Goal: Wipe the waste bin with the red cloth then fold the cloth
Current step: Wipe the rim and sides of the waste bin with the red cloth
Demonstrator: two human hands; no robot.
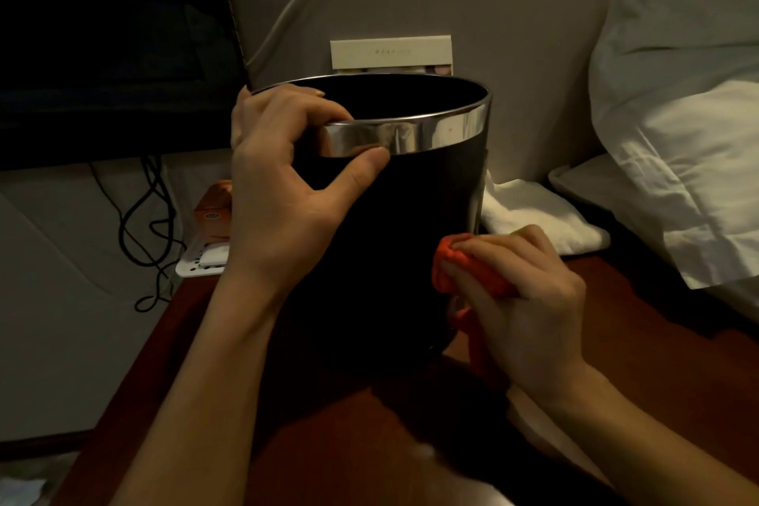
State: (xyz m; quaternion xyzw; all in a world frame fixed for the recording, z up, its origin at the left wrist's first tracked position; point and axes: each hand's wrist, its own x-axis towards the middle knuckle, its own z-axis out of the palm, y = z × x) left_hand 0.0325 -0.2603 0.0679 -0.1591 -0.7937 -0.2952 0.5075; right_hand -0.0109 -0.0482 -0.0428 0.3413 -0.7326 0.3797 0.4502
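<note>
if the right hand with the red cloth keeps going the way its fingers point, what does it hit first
The right hand points left, holding the red cloth apparently against the waste bin; the bin's dark side wall comes first.

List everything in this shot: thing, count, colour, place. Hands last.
waste bin: 1, black with silver rim, centre of table
red cloth: 1, red, bunched against bin's lower right side
table: 1, reddish-brown, under bin
white towel: 1, right of bin
pillow: 1, white, far right
cables: several, black, left
orange box: 1, behind left hand
card: 1, cream, against wall
left hand: grips bin rim
right hand: holds cloth
</note>
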